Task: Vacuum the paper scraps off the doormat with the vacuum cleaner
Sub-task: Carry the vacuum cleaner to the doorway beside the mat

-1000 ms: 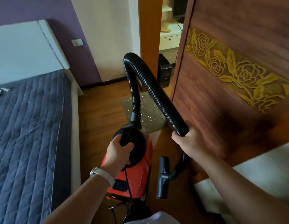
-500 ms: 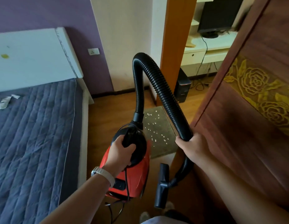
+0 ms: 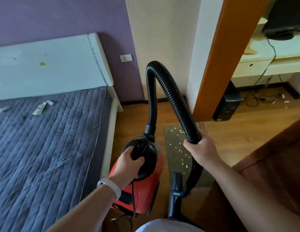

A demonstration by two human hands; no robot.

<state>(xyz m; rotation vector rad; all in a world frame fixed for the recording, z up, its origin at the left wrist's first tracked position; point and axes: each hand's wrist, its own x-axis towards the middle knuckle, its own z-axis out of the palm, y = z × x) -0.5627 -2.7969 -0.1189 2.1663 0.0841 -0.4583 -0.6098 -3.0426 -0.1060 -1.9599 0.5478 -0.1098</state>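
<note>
A red and black vacuum cleaner (image 3: 144, 191) hangs above the wooden floor, carried by its black top handle in my left hand (image 3: 129, 163). Its ribbed black hose (image 3: 171, 91) arches up and comes down into my right hand (image 3: 201, 148), which grips it near the lower end. Below that hand hangs the black nozzle (image 3: 175, 195), pointing down at the near end of the doormat. The grey-green doormat (image 3: 177, 151) lies on the floor by the doorway, strewn with several small white paper scraps (image 3: 182, 153).
A bed with a grey quilted cover (image 3: 45, 148) and white headboard fills the left. An orange door frame (image 3: 218, 64) stands just beyond the mat, a black computer tower (image 3: 228, 104) behind it. A dark wooden door (image 3: 280, 164) is at the right. The power cord (image 3: 127, 218) dangles under the vacuum.
The view has swung left and closer to the doorway; the mat now lies right under the hose and my right hand. Both hands keep the same grips.
</note>
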